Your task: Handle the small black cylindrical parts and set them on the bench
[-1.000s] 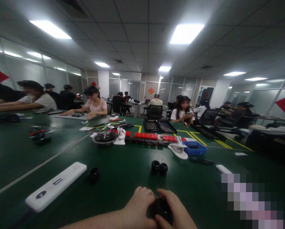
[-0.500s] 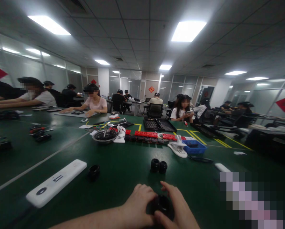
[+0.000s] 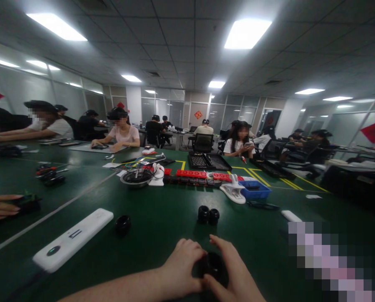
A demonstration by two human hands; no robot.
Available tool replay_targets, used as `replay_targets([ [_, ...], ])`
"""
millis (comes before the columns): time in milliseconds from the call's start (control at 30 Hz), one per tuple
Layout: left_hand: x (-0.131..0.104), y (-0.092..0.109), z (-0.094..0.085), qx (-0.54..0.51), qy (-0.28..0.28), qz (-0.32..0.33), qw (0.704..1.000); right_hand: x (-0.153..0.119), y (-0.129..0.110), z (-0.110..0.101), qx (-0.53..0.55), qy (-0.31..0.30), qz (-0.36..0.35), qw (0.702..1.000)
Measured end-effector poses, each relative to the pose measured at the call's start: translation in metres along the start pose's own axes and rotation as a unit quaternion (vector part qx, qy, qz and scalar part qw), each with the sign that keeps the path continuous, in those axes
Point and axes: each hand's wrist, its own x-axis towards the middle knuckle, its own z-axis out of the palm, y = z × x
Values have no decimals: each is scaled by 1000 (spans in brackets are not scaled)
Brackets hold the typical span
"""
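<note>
At the near edge of the view, a black hollow wheel-like ring [image 3: 215, 265] sits between my two hands. My left hand [image 3: 186, 265] grips it from the left with curled fingers. From the right, my right hand [image 3: 234, 270] wraps thumb and fingers around it. The ring's lower part is hidden by my hands. Two similar black rings [image 3: 203, 214] stand side by side just beyond my hands. Another black ring [image 3: 123, 225] lies farther left, beside a long white device [image 3: 74, 240] with a round button.
Red and black strips [image 3: 192, 174], a white clamp [image 3: 233, 189] and a blue bin [image 3: 255, 190] lie mid-table. A wire coil [image 3: 137, 176] is left of them. At the left edge, a co-worker's hand [image 3: 1, 208] touches a dark object. Other people sit beyond.
My hands stay around the ring with little movement. The co-worker's hand at the left has come farther into view. The whole view has shifted slightly.
</note>
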Motion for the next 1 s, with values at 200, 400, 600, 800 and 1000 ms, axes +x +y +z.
replay_targets([
  [200, 2, -1, 0, 8, -5, 1, 1000, 3, 0, 1, -6, -12, 42, 999],
  [400, 3, 0, 0, 8, -6, -4, 1000, 1, 6, 3, 1, 7, -21, 1000],
  [600, 2, 0, 0, 15, -10, -9, 1000, 5, -2, -3, -18, 5, -2, 1000],
  [800, 3, -3, 3, 29, -9, -5, 1000, 7, -7, -1, -26, -7, 73, 997],
  [1000, 3, -1, 2, 31, -7, -12, 999, 4, -1, -4, -41, 15, 13, 999],
])
